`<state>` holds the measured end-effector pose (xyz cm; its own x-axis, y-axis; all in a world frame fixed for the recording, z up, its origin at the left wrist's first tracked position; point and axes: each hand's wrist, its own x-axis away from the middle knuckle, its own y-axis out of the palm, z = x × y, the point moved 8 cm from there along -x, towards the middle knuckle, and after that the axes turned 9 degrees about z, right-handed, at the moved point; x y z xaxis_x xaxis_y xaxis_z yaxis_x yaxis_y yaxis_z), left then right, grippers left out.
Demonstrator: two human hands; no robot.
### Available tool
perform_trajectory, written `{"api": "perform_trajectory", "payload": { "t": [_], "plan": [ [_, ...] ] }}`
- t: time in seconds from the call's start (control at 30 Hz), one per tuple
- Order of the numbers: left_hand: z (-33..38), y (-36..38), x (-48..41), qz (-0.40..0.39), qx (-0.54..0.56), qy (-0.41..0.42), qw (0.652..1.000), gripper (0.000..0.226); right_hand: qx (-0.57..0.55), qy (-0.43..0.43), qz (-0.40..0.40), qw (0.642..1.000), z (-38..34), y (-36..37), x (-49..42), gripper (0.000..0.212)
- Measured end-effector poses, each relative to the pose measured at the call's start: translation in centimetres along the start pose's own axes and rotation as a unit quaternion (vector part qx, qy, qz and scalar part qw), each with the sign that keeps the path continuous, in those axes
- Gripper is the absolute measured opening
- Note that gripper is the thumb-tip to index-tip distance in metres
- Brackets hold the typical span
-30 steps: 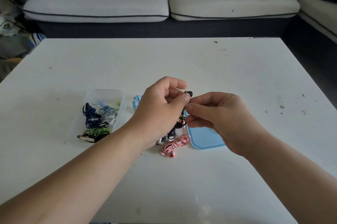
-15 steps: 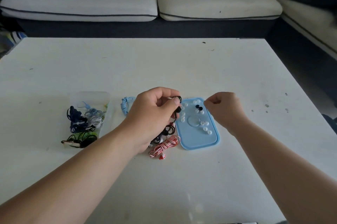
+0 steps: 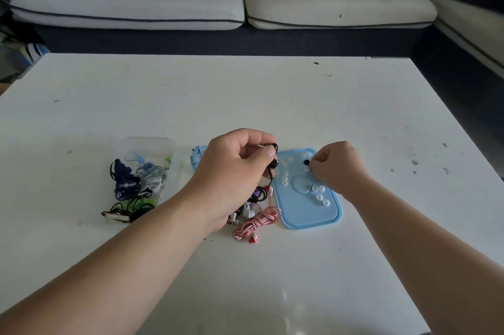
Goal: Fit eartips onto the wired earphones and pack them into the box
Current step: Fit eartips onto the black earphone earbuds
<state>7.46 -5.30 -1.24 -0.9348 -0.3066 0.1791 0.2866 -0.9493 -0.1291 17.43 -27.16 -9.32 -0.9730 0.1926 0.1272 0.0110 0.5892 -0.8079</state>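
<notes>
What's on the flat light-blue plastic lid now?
Scattered small white eartips and one black eartip lie on the light-blue plastic lid. The right hand covers its far right corner, so anything there is hidden; whether its fingertips touch the black eartip is unclear.

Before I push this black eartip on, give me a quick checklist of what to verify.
1. Grip: left hand holds the black earphones, ok.
2. Nozzle on the earbud bare and facing out: cannot tell.
3. Supply: black eartip lies on the blue lid, right beside the right hand, ok.
4. Eartip actually pinched: cannot tell.
5. Destination: clear box open, ok.
</notes>
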Motion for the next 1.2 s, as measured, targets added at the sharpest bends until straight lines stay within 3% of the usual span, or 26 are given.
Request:
{"api": "perform_trajectory", "payload": {
  "t": [0.1,0.2,0.33,0.4,0.57,0.83,0.97,1.07,1.2],
  "plan": [
    [0.2,-0.4,0.1,0.008,0.005,0.003,1.000,0.014,-0.051,-0.017,0.025,0.998,-1.1,-2.1,0.8,0.013],
    [0.5,-0.7,0.3,0.006,0.016,-0.005,1.000,0.012,-0.185,-0.010,0.028,0.982,-3.5,-4.5,2.8,0.007],
    [1.4,-0.9,0.9,-0.010,0.029,0.005,1.000,0.019,-0.414,0.049,-0.060,0.907,-7.0,-5.4,7.5,0.009],
    [2.0,-0.9,1.3,-0.022,0.031,0.014,0.999,0.025,-0.463,0.074,-0.098,0.878,-8.1,-5.3,9.6,0.015],
    [2.8,-1.5,1.8,-0.017,0.036,0.028,0.999,0.020,-0.511,0.110,-0.116,0.845,-8.2,-4.9,11.3,0.012],
    [2.9,-1.7,1.5,-0.035,0.030,0.048,0.998,0.011,-0.543,0.105,-0.215,0.805,-9.3,-2.2,11.0,0.017],
    [2.9,-1.5,1.1,-0.037,0.029,0.053,0.997,0.013,-0.554,0.095,-0.253,0.787,-9.6,-1.6,10.3,0.034],
    [2.7,-1.3,0.8,-0.037,0.010,0.068,0.997,0.017,-0.569,0.095,-0.253,0.777,-9.6,-1.5,10.1,0.018],
    [2.7,-1.1,0.6,-0.036,-0.008,0.082,0.996,0.018,-0.553,0.084,-0.249,0.790,-9.4,-1.3,9.9,0.017]
  ]
}}
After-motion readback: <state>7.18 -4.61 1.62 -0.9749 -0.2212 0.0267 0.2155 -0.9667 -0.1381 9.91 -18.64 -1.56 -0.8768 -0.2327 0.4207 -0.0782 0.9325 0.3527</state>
